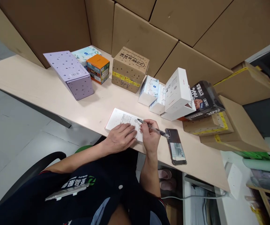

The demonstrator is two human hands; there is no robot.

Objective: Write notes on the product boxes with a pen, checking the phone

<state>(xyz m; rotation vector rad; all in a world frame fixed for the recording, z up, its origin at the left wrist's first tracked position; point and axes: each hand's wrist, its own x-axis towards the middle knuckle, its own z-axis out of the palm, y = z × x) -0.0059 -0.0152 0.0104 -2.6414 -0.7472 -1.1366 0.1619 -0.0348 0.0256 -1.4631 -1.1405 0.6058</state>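
Observation:
A flat white box (119, 119) with printing on its face and a red edge lies at the table's front edge. My left hand (122, 137) rests flat on it with the fingers stretched out. In my right hand (149, 134) a black pen (157, 130) is gripped, its tip at or just above the box's printed face near a small round mark. Whether the tip touches the box I cannot tell. Just right of that hand lies a phone (176, 147) in a clear case, with a greenish banknote-like slip at its back.
Behind stand a lilac box (67, 73), an orange box (98, 68) and a taped brown carton (129, 70). Tissue packs (149, 90), white boxes (177, 89) and a black box (204, 100) on cartons fill the right. Large cartons (142, 40) wall the back of the table (55, 100).

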